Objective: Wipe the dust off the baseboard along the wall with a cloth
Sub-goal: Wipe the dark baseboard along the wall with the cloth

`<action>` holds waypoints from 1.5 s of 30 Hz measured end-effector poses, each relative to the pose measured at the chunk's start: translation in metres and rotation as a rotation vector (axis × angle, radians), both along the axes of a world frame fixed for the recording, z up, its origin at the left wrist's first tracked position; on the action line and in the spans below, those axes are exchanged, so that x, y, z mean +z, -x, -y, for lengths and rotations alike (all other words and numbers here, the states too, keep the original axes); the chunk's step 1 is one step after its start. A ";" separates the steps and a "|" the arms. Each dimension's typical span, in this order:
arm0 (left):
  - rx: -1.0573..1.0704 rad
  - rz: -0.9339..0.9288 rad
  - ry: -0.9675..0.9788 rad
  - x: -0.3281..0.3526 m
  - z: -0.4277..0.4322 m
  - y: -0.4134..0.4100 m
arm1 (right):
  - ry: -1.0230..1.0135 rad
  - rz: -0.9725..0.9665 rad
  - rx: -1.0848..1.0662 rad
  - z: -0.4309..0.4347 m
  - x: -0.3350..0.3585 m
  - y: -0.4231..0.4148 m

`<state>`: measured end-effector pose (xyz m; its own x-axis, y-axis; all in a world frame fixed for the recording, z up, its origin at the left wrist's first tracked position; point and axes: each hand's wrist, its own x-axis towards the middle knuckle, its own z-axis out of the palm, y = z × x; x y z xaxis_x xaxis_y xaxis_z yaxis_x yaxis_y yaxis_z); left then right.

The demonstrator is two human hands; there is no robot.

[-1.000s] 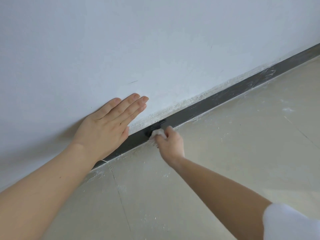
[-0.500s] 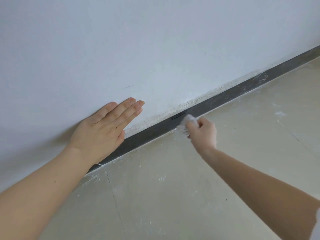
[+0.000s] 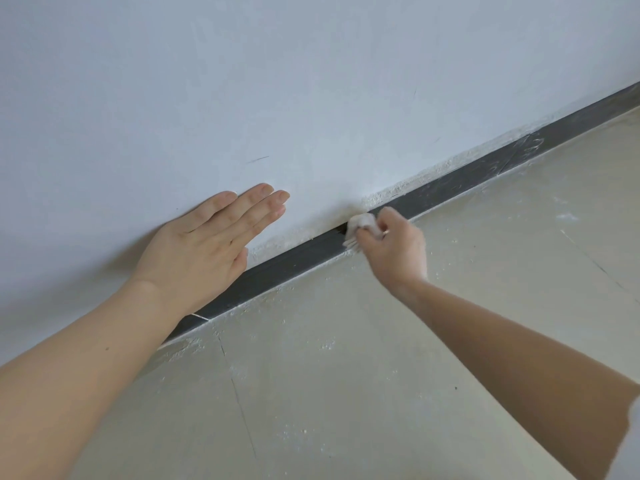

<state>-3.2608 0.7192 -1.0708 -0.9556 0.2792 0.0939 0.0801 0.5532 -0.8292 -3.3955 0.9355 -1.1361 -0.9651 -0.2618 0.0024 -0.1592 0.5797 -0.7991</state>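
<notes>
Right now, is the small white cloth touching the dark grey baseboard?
Touching. The head view shows the small white cloth, gripped by the right hand, pressed on the dark grey baseboard.

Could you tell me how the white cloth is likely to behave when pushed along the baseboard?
The cloth looks soft and floppy: it is bunched in the right hand, a loose corner sticking out. Probably light, since one curled hand holds it. On the dusty baseboard it may drag rather than slide.
</notes>
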 end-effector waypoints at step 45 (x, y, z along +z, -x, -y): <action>-0.074 -0.074 -0.112 -0.003 -0.065 0.086 | -0.171 -0.011 0.194 -0.024 0.008 0.038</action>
<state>-3.3465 0.7843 -1.0741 -0.9221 0.3328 0.1976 0.0657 0.6377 -0.7675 -3.4335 0.9600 -1.1286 -0.8971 -0.4392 -0.0479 -0.2882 0.6639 -0.6900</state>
